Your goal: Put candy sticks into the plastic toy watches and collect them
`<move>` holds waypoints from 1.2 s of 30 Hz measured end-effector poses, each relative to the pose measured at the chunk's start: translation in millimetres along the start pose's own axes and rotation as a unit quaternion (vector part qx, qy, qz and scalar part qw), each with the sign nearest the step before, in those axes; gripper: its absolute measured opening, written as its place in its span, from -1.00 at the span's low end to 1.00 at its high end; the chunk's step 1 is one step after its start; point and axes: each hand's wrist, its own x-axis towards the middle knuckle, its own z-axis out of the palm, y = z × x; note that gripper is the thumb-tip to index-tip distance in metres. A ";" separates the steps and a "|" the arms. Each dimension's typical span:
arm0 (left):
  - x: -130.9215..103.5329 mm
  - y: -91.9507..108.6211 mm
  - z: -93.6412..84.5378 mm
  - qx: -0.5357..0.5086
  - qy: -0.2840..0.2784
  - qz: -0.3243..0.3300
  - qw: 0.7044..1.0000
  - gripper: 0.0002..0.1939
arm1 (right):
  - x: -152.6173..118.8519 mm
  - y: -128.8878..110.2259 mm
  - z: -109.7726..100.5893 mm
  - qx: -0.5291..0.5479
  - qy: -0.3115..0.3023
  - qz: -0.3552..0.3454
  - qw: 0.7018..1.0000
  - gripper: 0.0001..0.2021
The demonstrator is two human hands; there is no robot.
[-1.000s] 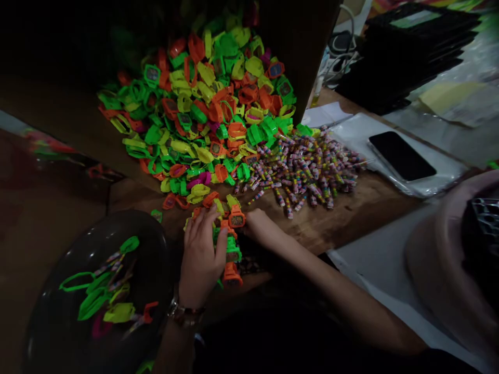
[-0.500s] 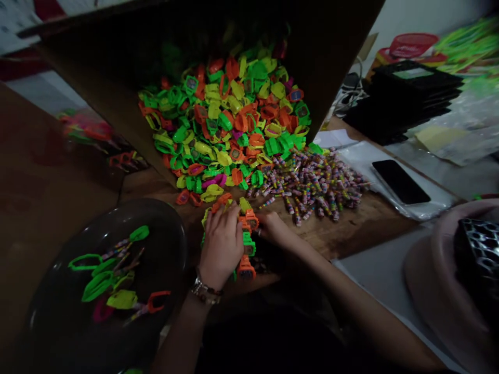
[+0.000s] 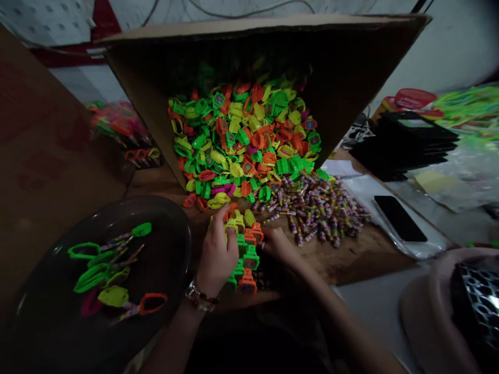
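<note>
Neon plastic toy watches (image 3: 249, 258) stand packed in rows over a dark holder (image 3: 268, 280) at the table's front edge. My left hand (image 3: 217, 252), with bracelets at the wrist, is curled against the left side of these rows, its thumb over a yellow-green watch. Its other fingertips are partly hidden. On the right side, my right hand (image 3: 278, 246) has its fingers bent and closed low beside an orange watch; what they hold is hidden. Behind both hands, a big heap of orange, green and yellow toy watches (image 3: 249, 140) spills from a cardboard box (image 3: 343, 78).
Striped candy-like sticks (image 3: 323, 208) lie piled right of the heap. A dark basin (image 3: 171, 218) with several watches on sticks stands left. Further right are a phone (image 3: 401, 218), stacked black trays (image 3: 413, 145) and a pink tub (image 3: 424, 296) with a black holed tray (image 3: 477, 296).
My view has tilted up and shifted left, showing more of the box. My left hand has drawn back to the left side of the rows, uncovering more watches. My right hand stays beside them.
</note>
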 end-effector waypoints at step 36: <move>-6.5 3.8 1.4 -0.162 0.023 -0.050 0.985 -0.39 | -4.2 -10.5 -0.6 -0.035 -0.066 0.006 0.997 -0.77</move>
